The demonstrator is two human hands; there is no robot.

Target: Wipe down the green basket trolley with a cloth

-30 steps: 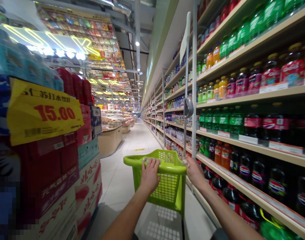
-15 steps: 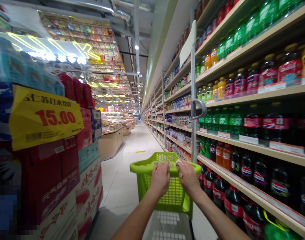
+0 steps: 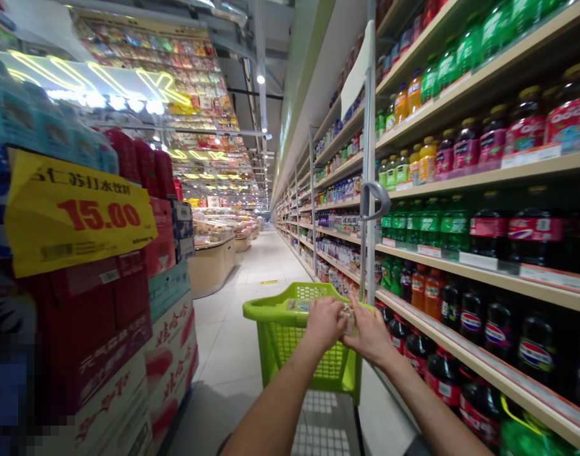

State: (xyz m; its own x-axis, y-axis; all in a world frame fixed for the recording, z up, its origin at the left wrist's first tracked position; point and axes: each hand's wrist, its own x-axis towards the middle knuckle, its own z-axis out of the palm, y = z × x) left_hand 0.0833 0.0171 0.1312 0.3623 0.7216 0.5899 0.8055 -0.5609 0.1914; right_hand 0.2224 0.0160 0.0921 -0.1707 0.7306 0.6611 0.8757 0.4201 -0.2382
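Observation:
A green plastic shopping cart (image 3: 283,348) stands in front of me, its handle rim nearest my hands. My left hand (image 3: 324,324) is closed over the right part of that handle, fingers curled inward. Close beside it, my right hand (image 3: 370,332) has thumb and fingers pinched together. Between the fingertips of both hands is a small crumpled whitish, partly see-through piece (image 3: 349,318); what it is I cannot make out. The fingers cover part of the handle. A clear label strip (image 3: 298,305) lies on the handle, left of my left hand.
Tall shelves (image 3: 484,253) of bottled drinks line the right side, with a metal post (image 3: 367,158) carrying a grey ring. Stacked drink cartons (image 3: 169,354) with a yellow price sign (image 3: 81,215) rise close on the left. A tiled aisle (image 3: 256,253) runs ahead past wooden display counters (image 3: 214,266).
My hands have come together toward the right end of the handle, the left shifting rightward. The crumpled piece now shows between them. The shelves and cartons sit slightly nearer.

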